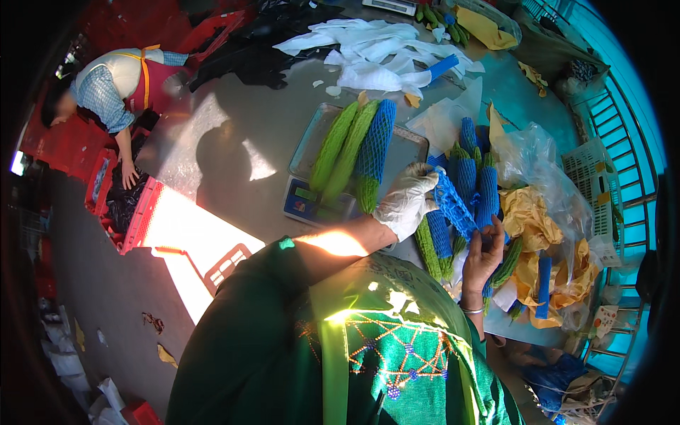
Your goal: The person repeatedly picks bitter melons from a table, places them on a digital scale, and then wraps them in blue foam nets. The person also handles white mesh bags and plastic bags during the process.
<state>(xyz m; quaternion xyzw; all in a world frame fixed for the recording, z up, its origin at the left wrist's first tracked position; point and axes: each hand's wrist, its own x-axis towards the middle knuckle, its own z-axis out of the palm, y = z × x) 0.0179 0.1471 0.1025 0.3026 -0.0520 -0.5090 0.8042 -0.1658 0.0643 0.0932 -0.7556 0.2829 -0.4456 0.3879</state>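
Observation:
A white glove covers my left hand point(408, 201), which grips the upper end of a blue foam net sleeve point(455, 204). The sleeve slants down to the bare fingers of my right hand point(486, 252), which pinch its lower end. No vegetable shows inside it. Left of the glove, two bare green bitter melons point(345, 149) and one in a blue foam net point(376, 141) rest on the metal tray point(414, 139) of a weighing scale point(297, 202). More netted bitter melons point(466, 178) lie beyond and beneath my hands, partly hidden by them.
White foam sheets point(372, 48) are heaped at the back. Crumpled yellow paper point(528, 212), clear plastic point(542, 159) and a white basket point(595, 186) line the right side. A co-worker point(117, 85) bends over red crates point(141, 218) at the left.

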